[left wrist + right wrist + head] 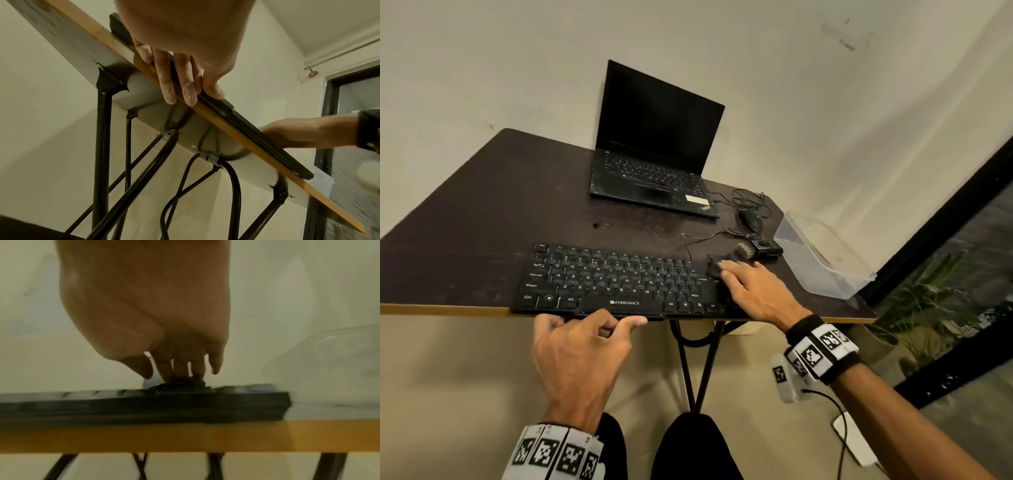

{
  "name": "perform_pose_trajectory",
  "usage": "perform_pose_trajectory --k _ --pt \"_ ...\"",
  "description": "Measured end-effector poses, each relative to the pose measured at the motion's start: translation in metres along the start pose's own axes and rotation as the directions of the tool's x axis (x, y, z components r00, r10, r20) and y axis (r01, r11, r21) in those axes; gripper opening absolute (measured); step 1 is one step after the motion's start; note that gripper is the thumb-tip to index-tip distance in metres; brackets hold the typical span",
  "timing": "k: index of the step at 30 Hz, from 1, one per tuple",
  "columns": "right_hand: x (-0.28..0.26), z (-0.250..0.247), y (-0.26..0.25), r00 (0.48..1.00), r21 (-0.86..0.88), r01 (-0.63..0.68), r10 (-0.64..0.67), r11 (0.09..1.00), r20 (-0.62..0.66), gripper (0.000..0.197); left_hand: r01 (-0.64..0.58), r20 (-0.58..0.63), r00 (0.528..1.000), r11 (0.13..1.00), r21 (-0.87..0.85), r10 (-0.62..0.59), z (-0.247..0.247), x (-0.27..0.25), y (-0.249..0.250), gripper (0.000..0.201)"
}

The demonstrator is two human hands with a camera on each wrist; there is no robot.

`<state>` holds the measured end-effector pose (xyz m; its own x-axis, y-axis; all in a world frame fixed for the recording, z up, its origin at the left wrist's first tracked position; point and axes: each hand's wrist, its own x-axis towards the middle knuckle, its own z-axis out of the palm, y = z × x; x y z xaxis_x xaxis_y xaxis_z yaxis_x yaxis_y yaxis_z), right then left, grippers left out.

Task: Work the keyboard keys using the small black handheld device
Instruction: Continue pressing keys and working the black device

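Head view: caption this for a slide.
Left hand at the keyboard's front edge; right hand on a black device at its right end.

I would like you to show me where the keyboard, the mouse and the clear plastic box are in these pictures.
keyboard [625, 303]: head view, on the space bar.
mouse [750, 219]: head view, on the top of its shell.
clear plastic box [811, 270]: head view, on the side wall facing the keyboard.

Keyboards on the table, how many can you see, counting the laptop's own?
2: the standalone keyboard at the table's near edge, and the laptop's built-in one farther back.
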<state>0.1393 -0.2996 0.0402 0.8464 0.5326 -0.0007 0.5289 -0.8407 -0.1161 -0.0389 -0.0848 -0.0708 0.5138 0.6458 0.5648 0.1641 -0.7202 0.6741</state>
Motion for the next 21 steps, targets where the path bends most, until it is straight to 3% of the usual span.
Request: perform_pose_trajectory --k 4,7,10,14,17,20,21 --pt "-0.013 0.002 0.028 0.986 -0.004 -0.096 0.094 0.995 -0.139 0.04 0.016 0.013 1.0 1.0 -0.019 -0.016 -0.002 -0.001 0.001 0.049" --pt "-0.021 0.007 0.032 0.945 -0.004 -0.136 0.129 0.991 -0.302 0.033 0.008 -0.034 0.999 0.999 -0.049 -0.01 -0.004 0.002 0.004 0.05" --pt "-0.025 0.003 0.047 0.911 0.05 -0.229 0.232 0.972 -0.342 0.03 0.02 -0.057 0.998 0.997 -0.077 -0.024 -0.009 0.004 0.009 0.047" --pt "-0.023 -0.015 0.08 0.827 0.208 -0.315 0.375 0.926 -0.419 0.03 0.134 0.186 0.978 0.97 -0.204 -0.096 -0.013 0.002 0.002 0.04" --pt "-0.008 -0.021 0.094 0.804 0.325 -0.325 0.44 0.888 -0.399 0.032 0.111 0.21 0.975 0.973 -0.201 -0.068 -0.015 0.003 -0.005 0.038" --pt "0.001 -0.013 0.097 0.857 0.321 -0.366 0.451 0.874 -0.25 0.037 0.139 0.21 0.973 0.971 -0.194 -0.098 -0.01 0.004 -0.002 0.042" --pt "0.001 -0.008 0.097 0.867 0.312 -0.371 0.447 0.875 -0.221 0.039 0.131 0.153 0.983 0.978 -0.164 -0.106 -0.008 0.004 -0.003 0.044"
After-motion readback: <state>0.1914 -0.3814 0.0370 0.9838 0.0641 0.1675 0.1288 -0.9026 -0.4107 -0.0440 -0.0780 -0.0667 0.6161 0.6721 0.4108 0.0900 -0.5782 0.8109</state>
